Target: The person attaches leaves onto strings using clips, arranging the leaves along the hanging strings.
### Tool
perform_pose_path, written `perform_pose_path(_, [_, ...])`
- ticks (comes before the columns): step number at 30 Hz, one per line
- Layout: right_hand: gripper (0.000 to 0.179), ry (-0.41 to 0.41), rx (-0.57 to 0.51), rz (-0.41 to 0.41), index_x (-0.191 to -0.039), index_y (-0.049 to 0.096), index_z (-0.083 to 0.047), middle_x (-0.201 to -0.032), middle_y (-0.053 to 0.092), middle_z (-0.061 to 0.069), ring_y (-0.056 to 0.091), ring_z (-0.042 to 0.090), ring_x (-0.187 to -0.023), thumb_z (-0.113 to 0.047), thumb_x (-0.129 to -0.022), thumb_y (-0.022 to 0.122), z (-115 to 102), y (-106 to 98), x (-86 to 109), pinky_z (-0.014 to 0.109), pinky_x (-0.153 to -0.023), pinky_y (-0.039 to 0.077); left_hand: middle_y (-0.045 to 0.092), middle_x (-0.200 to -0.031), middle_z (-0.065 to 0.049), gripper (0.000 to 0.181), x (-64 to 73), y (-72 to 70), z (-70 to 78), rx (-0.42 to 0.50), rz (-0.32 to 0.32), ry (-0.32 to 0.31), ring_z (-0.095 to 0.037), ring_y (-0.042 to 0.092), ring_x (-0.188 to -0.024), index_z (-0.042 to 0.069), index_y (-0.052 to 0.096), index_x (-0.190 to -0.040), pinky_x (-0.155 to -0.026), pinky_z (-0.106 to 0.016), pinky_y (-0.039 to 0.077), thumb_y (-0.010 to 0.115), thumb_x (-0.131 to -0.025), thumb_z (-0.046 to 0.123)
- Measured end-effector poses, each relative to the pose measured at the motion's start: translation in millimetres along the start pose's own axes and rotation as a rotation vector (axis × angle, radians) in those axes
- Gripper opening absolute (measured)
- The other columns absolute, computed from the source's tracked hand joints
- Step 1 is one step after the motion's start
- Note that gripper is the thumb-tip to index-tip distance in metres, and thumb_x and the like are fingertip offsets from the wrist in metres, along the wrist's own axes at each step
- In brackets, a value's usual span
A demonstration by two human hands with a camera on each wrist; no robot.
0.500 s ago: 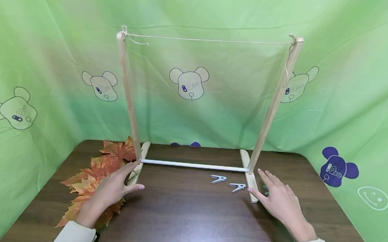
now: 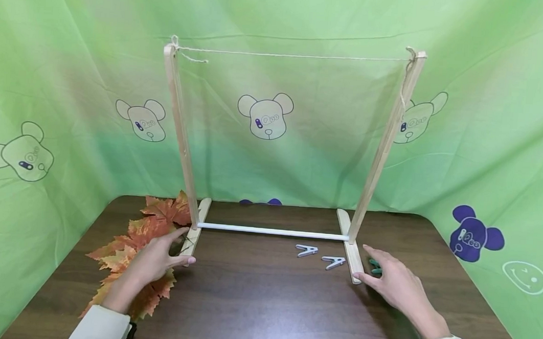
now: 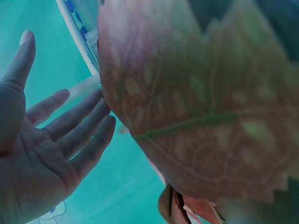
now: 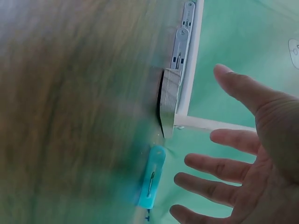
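Presently, the fingers of the left hand (image 2: 153,258), lower left of the head view, are extended and spread, with the thumb held apart; nothing is pinched. The fingers of the right hand (image 2: 399,281), lower right, are likewise spread and nothing is gripped. Each thumb tip is overlapped with the near end of the left foot (image 2: 203,210) or right foot (image 2: 353,263); whether contact is made cannot be told. Between the hands, the wooden frame (image 2: 180,118) is stood upright at centre, its feet joined by a white rod (image 2: 273,231) and its posts (image 2: 380,160) by a string (image 2: 286,55) across the top. For steady handling, both feet should be held low and pressed evenly, as the tall posts would probably sway otherwise. Clearance should be kept from two grey clothespins (image 2: 333,262), right of centre, the green clothespin (image 2: 375,266) beside the right hand, and the autumn leaves (image 2: 146,229) at lower left. All are supported by the brown table (image 2: 264,302).
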State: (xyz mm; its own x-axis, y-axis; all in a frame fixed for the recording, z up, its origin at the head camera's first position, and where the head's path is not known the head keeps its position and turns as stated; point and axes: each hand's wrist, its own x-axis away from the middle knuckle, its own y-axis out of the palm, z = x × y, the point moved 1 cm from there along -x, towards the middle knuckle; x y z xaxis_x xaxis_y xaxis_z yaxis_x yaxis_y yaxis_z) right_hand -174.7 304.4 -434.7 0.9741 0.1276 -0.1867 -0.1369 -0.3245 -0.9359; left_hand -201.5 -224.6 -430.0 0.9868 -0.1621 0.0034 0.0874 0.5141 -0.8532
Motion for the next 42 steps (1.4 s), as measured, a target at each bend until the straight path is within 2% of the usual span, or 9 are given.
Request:
perform_pose_path(5, [0.081,-0.004,-0.018,-0.029,-0.146,0.057,-0.002,-0.137,0.063,0.032,0.061,0.057,-0.12,-0.046,-0.084,0.085,7,-1,-1.1,0.073,-0.084,0.053,0.069,-0.133,-0.023,0.083,-1.4,-1.5,-2.4,-0.005,-0.021,-0.011,-0.044,0.068,-0.117,0.006,0.049,-0.154,-0.091,-0.059,0.057,0.082,-0.089,0.046])
perform_pose_path(7, [0.079,-0.001,-0.031,-0.038,-0.144,0.059,-0.002,-0.134,0.065,0.031,0.063,0.056,-0.117,-0.043,-0.082,0.087,10,-2,-2.0,0.072,-0.081,0.054,0.071,-0.129,-0.022,0.081,-2.9,-2.0,-3.4,0.002,-0.03,-0.014,-0.043,0.069,-0.116,0.005,0.051,-0.152,-0.092,-0.06,0.056,0.082,-0.089,0.045])
perform_pose_path(14, [0.069,0.01,-0.039,-0.073,-0.136,0.066,-0.002,-0.126,0.069,0.029,0.068,0.051,-0.108,-0.034,-0.08,0.09,17,0,-6.4,0.068,-0.075,0.056,0.076,-0.115,-0.018,0.068,-8.8,-3.9,-7.1,0.06,-0.059,-0.008,-0.034,0.073,-0.104,0.001,0.058,-0.143,-0.086,-0.052,0.059,0.085,-0.089,0.033])
perform_pose_path(25, [0.059,-0.012,-0.038,-0.099,-0.129,0.068,0.002,-0.12,0.07,0.03,0.07,0.045,-0.1,-0.017,-0.078,0.09,23,0,-13.6,0.063,-0.077,0.057,0.075,-0.095,-0.009,0.042,-16.0,-3.4,-12.3,0.14,-0.067,0.006,-0.02,0.071,-0.087,-0.003,0.067,-0.124,-0.07,-0.033,0.057,0.084,-0.088,0.01])
perform_pose_path(35, [0.05,-0.046,-0.032,-0.092,-0.121,0.072,0.003,-0.105,0.072,0.02,0.069,0.033,-0.09,-0.009,-0.076,0.089,29,3,-19.4,0.055,-0.076,0.058,0.073,-0.089,-0.007,0.027,-17.6,-4.5,-12.7,0.122,-0.077,-0.008,-0.017,0.067,-0.08,-0.004,0.07,-0.118,-0.067,-0.031,0.053,0.077,-0.092,-0.001])
perform_pose_path(42, [0.046,-0.057,-0.024,-0.088,-0.118,0.073,0.002,-0.102,0.071,0.019,0.068,0.033,-0.088,-0.006,-0.075,0.087,31,4,-21.4,0.057,-0.077,0.057,0.074,-0.091,-0.008,0.019,-18.1,-4.4,-13.4,0.098,-0.077,-0.01,-0.017,0.067,-0.082,-0.003,0.074,-0.113,-0.069,-0.032,0.055,0.071,-0.094,-0.005])
